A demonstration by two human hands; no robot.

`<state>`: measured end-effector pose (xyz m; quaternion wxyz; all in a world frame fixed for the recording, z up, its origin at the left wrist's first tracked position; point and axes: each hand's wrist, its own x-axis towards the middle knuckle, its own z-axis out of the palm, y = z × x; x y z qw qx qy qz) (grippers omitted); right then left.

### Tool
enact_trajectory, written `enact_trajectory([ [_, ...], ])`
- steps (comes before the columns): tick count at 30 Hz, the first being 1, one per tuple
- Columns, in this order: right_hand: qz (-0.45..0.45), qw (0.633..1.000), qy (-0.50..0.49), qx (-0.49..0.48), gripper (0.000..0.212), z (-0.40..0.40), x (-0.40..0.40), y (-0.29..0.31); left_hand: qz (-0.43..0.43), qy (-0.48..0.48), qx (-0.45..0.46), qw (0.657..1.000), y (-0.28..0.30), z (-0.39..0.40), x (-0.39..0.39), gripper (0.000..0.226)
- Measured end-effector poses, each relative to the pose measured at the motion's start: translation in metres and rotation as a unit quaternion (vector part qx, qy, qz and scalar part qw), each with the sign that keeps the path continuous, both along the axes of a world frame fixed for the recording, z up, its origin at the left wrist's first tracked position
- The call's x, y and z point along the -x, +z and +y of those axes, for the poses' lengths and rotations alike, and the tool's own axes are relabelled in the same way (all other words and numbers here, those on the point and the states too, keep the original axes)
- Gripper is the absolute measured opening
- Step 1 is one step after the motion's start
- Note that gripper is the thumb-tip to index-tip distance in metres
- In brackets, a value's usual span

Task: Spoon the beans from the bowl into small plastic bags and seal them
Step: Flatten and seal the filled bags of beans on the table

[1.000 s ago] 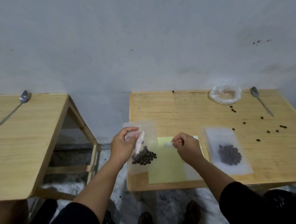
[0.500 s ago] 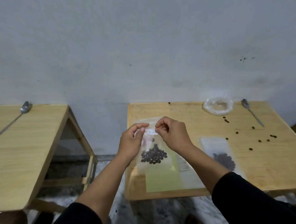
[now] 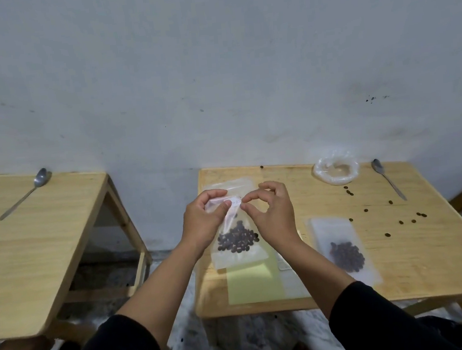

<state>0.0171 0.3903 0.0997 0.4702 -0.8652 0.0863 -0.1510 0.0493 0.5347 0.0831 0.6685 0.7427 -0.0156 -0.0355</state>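
Both hands have come together at the bag's mouth: my left hand [image 3: 200, 223] pinches the bag [image 3: 236, 228] (beans pooled low) above the table [image 3: 429, 254], my right hand [image 3: 274, 213] pinches the white strip [image 3: 236, 201]. An uneven pull could tip beans out.

Black sleeves [image 3: 379, 324] pushed up, bare forearms, dark shoes

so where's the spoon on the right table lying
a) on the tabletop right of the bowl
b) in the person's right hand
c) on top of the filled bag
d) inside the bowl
a: the spoon lies on the bare wood just right of the bowl, touching neither bag nor hand.
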Motion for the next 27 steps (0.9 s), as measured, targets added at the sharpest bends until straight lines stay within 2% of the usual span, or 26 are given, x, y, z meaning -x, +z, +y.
enact_trajectory([
  [4, 0.065, 0.989, 0.005, -0.136, 0.006, 0.003, 0.003, 0.001, -0.009, -0.017, -0.001, 1.0, 0.002, -0.001, 0.001, 0.015],
  [7, 0.068, 0.97, 0.011, -0.231, 0.006, 0.008, 0.004, 0.006, -0.004, -0.038, 0.002, 0.999, 0.002, -0.004, 0.003, 0.014],
  [16, 0.052, 0.968, -0.081, -0.233, 0.015, 0.017, 0.003, 0.004, -0.003, -0.02, -0.021, 1.0, 0.003, -0.006, 0.008, 0.012],
  [24, 0.049, 0.969, -0.092, -0.224, 0.019, 0.011, -0.008, 0.002, -0.013, 0.02, -0.031, 0.999, -0.001, -0.02, -0.004, 0.015],
  [27, 0.059, 0.97, -0.05, -0.23, 0.017, 0.0, -0.012, -0.004, -0.006, 0.042, -0.026, 0.999, -0.007, -0.022, -0.014, 0.016],
])
